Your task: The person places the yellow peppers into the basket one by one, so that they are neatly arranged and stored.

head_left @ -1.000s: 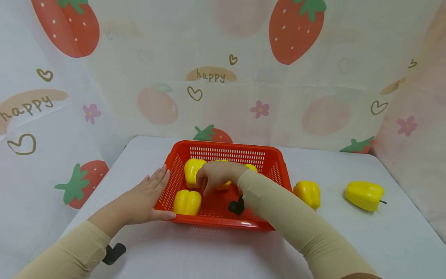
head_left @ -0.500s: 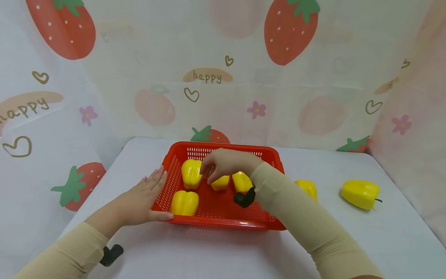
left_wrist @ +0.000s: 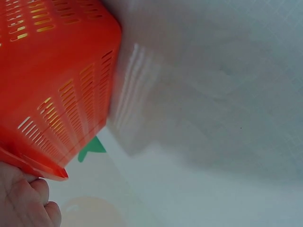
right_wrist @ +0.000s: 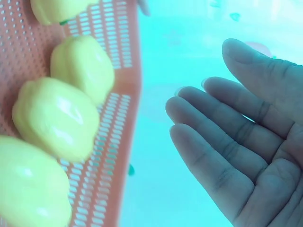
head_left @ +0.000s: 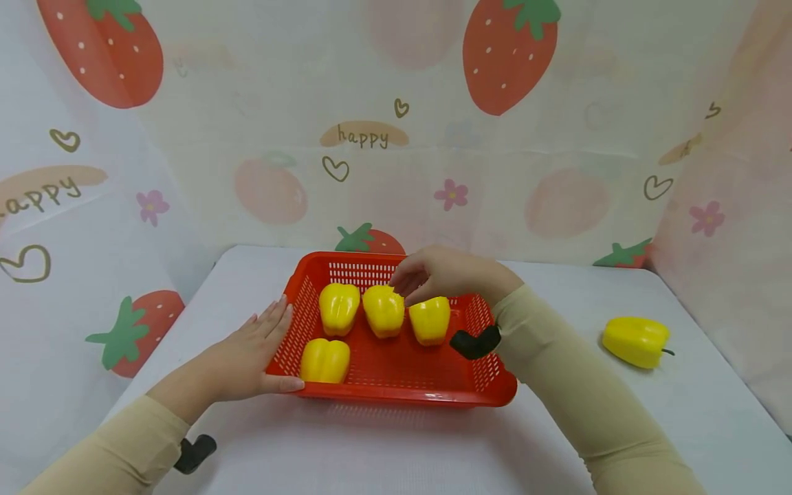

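Four-sided and red, a perforated plastic basket (head_left: 408,397) stands on the table with several yellow bell peppers in it. One bell pepper (head_left: 325,361) lies at its front left, and others form a row at the back, including a middle bell pepper (head_left: 383,313). My left hand (head_left: 247,361) rests on the basket's left side, fingers straight along the rim and thumb on the front edge. Above the back right of the basket is my right hand (head_left: 454,273), palm down. The right wrist view shows the right hand (right_wrist: 236,142) holding nothing, its fingers extended.
Another yellow bell pepper (head_left: 636,342) with a dark stem lies on the table to the right of the basket. A strawberry-print curtain (head_left: 365,199) hangs behind and along both sides of the white table (head_left: 371,454).
My right hand has risen from among the peppers and moved right, its fingers opening out. A pepper just right of the basket is now hidden by my right sleeve. The left hand stays put.
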A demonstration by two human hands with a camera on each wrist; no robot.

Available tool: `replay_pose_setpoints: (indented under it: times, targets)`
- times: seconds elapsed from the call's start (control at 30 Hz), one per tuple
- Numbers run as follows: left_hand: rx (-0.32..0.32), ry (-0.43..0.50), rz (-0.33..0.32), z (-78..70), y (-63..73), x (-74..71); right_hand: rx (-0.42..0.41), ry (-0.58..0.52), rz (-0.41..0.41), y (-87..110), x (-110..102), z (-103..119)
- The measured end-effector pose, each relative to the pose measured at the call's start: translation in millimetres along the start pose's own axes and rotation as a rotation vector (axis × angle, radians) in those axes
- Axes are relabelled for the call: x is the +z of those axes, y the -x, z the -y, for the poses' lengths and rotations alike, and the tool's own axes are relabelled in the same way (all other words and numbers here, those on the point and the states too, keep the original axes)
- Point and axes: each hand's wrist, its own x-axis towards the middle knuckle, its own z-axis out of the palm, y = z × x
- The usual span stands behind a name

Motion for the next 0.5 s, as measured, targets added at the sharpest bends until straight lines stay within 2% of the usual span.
replay_pose_setpoints:
  times: [0.5]
  targets:
    - [-0.009, 0.006, 0.004, -0.9, 0.4, -0.3, 0.016, -0.037, -0.157, 64.3, -30.3, -34.6]
